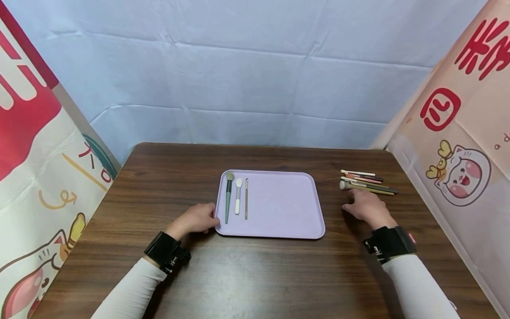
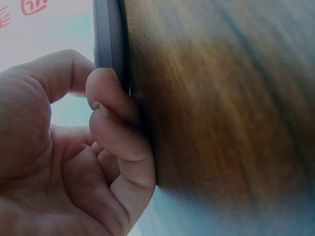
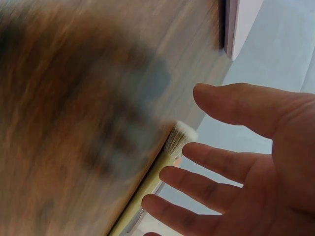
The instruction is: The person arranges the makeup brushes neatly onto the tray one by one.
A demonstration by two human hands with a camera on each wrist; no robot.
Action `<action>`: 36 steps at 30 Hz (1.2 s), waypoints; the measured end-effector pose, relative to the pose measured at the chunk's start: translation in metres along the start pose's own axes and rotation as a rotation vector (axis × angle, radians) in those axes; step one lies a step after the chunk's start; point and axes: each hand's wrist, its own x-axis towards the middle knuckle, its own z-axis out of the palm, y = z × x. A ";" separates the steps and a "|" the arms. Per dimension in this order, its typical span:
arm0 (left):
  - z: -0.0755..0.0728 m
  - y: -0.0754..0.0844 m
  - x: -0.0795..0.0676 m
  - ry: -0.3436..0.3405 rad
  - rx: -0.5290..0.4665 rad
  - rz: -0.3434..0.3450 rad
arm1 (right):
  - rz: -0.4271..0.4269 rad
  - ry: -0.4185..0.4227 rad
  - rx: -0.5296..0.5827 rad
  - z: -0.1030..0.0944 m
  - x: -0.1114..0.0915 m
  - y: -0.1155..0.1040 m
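Note:
A lilac tray (image 1: 283, 204) lies on the table. My left hand (image 1: 198, 218) holds its left rim near the front corner, fingers curled against the tray edge (image 2: 109, 34). On the tray's left side, three makeup brushes lie side by side: a green-handled brush (image 1: 228, 199), a white-tipped brush (image 1: 237, 199) and a thin brush (image 1: 246, 201). To the right, several more makeup brushes (image 1: 374, 188) lie in a bunch. My right hand (image 1: 367, 207) is just in front of them, fingers spread and slightly bent, fingertips close to a pale-bristled brush (image 3: 170, 147).
The brown wooden table (image 1: 263, 274) extends around the tray. A pale blue cloth (image 1: 239, 79) hangs behind it, with printed cloths on the left (image 1: 44, 177) and right (image 1: 446, 146). Both wrists wear black straps.

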 end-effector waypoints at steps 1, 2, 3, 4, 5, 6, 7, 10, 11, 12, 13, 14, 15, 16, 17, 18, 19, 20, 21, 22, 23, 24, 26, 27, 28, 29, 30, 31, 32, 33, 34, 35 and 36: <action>0.000 0.000 0.000 0.000 0.000 -0.001 | 0.004 0.000 0.000 0.000 0.001 0.002; 0.000 0.000 0.000 0.001 0.000 -0.002 | 0.007 -0.001 -0.001 -0.001 0.001 0.003; 0.000 -0.001 0.000 0.001 0.001 -0.003 | 0.009 0.001 0.000 -0.001 0.002 0.005; 0.001 -0.001 0.000 0.002 0.003 -0.004 | 0.007 0.004 -0.002 -0.001 0.002 0.006; 0.001 -0.001 0.000 0.003 0.004 -0.005 | 0.005 0.007 -0.004 -0.002 0.002 0.008; 0.001 -0.001 0.000 0.003 0.004 -0.006 | 0.003 0.011 -0.006 -0.003 0.002 0.009; 0.001 -0.001 0.000 0.003 0.004 -0.008 | 0.000 0.014 -0.008 -0.003 0.002 0.011; 0.001 -0.001 0.000 0.005 0.006 -0.010 | -0.005 0.015 -0.010 -0.006 0.002 0.015; 0.001 -0.001 0.000 0.004 0.004 -0.012 | -0.003 0.009 -0.008 -0.007 0.002 0.017; 0.001 -0.001 0.000 0.003 0.004 -0.013 | 0.000 0.002 -0.007 -0.008 0.002 0.019; 0.001 -0.001 0.000 0.003 0.004 -0.015 | 0.002 -0.003 -0.004 -0.008 0.002 0.021; 0.001 -0.001 0.000 0.002 0.003 -0.016 | 0.005 -0.007 -0.002 -0.009 0.002 0.022; 0.001 0.000 0.000 0.001 0.002 -0.016 | 0.006 -0.011 0.000 -0.010 0.002 0.024; 0.001 0.000 0.000 0.001 0.000 -0.018 | 0.007 -0.013 0.001 -0.011 0.002 0.026; 0.001 0.000 0.000 0.001 0.000 -0.016 | 0.008 -0.015 0.001 -0.011 0.002 0.028; 0.001 0.000 0.000 0.001 -0.002 -0.014 | 0.008 -0.014 0.000 -0.012 0.002 0.030; 0.001 0.000 0.000 0.001 -0.003 -0.013 | 0.008 -0.013 0.000 -0.013 0.002 0.031; 0.001 0.000 0.000 0.002 -0.004 -0.011 | 0.007 -0.012 -0.002 -0.014 0.003 0.032; 0.001 0.000 0.000 0.002 -0.006 -0.010 | 0.006 -0.012 -0.003 -0.014 0.003 0.034; 0.002 -0.001 0.000 0.003 -0.007 -0.009 | 0.005 -0.009 -0.004 -0.015 0.003 0.035; 0.002 -0.001 0.000 0.002 -0.009 -0.009 | 0.003 -0.006 -0.004 -0.016 0.004 0.037; 0.002 -0.001 0.000 0.001 -0.012 -0.013 | 0.002 -0.003 -0.005 -0.016 0.004 0.038; 0.002 -0.001 0.000 0.001 -0.015 -0.014 | -0.002 0.006 -0.004 -0.017 0.005 0.040; 0.002 -0.001 0.000 0.000 -0.016 -0.016 | -0.003 0.011 -0.005 -0.017 0.006 0.042; 0.003 -0.001 0.000 0.001 -0.016 -0.017 | -0.006 0.017 -0.006 -0.017 0.007 0.043; 0.003 -0.001 0.000 0.000 -0.015 -0.019 | -0.008 0.022 -0.007 -0.017 0.008 0.045; 0.003 -0.001 0.000 0.000 -0.014 -0.020 | -0.009 0.026 -0.008 -0.018 0.009 0.046; 0.002 -0.001 0.000 0.001 -0.012 -0.021 | -0.010 0.031 -0.010 -0.018 0.010 0.048; 0.002 -0.001 0.000 0.002 -0.011 -0.022 | -0.010 0.034 -0.012 -0.018 0.011 0.049; 0.002 -0.001 0.000 0.002 -0.009 -0.023 | -0.013 0.038 -0.015 -0.018 0.012 0.050; 0.002 -0.001 0.000 0.003 -0.007 -0.024 | -0.014 0.040 -0.016 -0.018 0.013 0.052; 0.002 0.000 0.000 0.002 -0.006 -0.024 | -0.014 0.041 -0.017 -0.018 0.014 0.053; 0.002 0.000 0.000 0.001 -0.006 -0.023 | -0.015 0.042 -0.017 -0.018 0.014 0.054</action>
